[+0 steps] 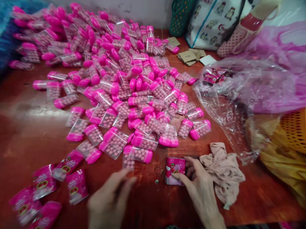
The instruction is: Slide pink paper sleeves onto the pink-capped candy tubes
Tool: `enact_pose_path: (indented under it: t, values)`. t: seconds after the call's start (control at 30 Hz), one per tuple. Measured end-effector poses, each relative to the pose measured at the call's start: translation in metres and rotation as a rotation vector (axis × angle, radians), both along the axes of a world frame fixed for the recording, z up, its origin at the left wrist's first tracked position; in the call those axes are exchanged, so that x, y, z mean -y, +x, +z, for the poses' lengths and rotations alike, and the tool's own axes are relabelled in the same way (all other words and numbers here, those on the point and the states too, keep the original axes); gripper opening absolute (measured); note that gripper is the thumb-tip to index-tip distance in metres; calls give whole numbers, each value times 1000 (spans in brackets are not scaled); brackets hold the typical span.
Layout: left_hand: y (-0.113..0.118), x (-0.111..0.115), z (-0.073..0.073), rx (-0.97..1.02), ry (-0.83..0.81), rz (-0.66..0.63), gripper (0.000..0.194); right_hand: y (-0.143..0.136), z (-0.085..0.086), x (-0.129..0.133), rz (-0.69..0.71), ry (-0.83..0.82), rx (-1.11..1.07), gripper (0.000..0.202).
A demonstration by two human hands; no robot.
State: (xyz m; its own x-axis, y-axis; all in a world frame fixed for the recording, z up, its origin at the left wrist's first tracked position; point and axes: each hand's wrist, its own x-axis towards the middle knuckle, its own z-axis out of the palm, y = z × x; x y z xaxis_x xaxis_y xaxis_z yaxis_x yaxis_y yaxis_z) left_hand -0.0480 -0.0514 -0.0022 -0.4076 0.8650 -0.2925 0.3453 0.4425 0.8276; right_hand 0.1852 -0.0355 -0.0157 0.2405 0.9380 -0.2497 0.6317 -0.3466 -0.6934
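Note:
My right hand (pixel 196 178) grips a small pink printed wrapper (pixel 175 166) between thumb and fingers, low over the table. Blurred by motion, my left hand (pixel 109 197) has thumb and forefinger apart with nothing visible between them. Its fingertips are by the near end of a clear flat container of pink balls (pixel 128 159); whether they touch it I cannot tell. Many similar containers with bright pink caps (pixel 116 141) lie in a loose heap beyond both hands. Several containers in printed pink wrappers (pixel 77 186) lie left of my left hand.
A crumpled beige cloth (pixel 228 172) lies beside my right hand. Farther right are a clear plastic bag (pixel 228 101) holding pink wrappers, a yellow basket (pixel 297 132) and yellow fabric (pixel 284 166). Cardboard pieces (pixel 188 56) and a white printed bag (pixel 212 20) are at the back.

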Motion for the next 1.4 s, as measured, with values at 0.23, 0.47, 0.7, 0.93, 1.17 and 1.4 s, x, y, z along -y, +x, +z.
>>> enact_pose_path:
  t: [0.23, 0.47, 0.7, 0.93, 1.17, 1.4]
  values:
    - [97, -22, -21, 116, 13, -435, 20, -3, -4, 1, -162, -57, -211, 23]
    - [94, -18, -24, 84, 10, -412, 22, 3, -8, 4, -110, 29, -159, 29]
    - [96, -15, -26, -68, 140, -394, 27, 19, 1, 7, 13, 135, -108, 25]
    - [96, -23, -17, -96, 337, -374, 28, 23, 12, 4, -37, 254, -125, 18]
    - [100, -54, 13, 647, 114, -455, 9, 5, 34, -10, 159, 185, -399, 14]
    - [107, -58, 11, 945, 42, -160, 7, -12, 28, -16, 47, 14, -503, 8]
